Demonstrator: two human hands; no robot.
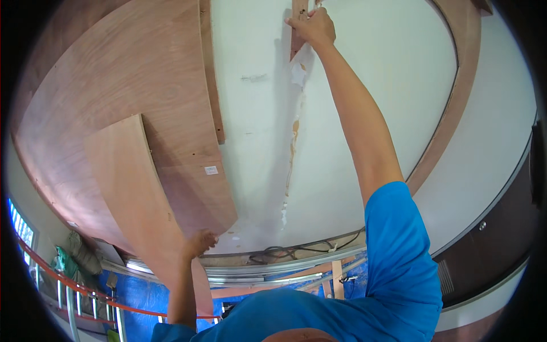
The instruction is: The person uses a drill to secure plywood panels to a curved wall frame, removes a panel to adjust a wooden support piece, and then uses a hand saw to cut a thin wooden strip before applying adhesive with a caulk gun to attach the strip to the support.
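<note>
At the top of the view, my right hand (315, 27) is closed on a narrow brown wooden strip (297, 35) against the white wall, the thumb lying across its face. The strip's lower end is pointed, and its upper end runs out of view. Down at the lower left, my left hand (200, 242) has its fingers apart, just past the right edge of a long plywood board (134, 171). That board stands tilted in front of a larger plywood panel (148, 74), and my left forearm crosses its lower part. I cannot tell whether the arm bears on it.
Below the strip, the white wall (256, 114) has a torn, peeling vertical line. Dark cable (285, 251) and metal lengths (268, 272) lie along its foot. Blue sheeting (142, 299) covers the floor. A red-railed ladder (71, 283) is at the lower left; a dark door (484, 251) is at right.
</note>
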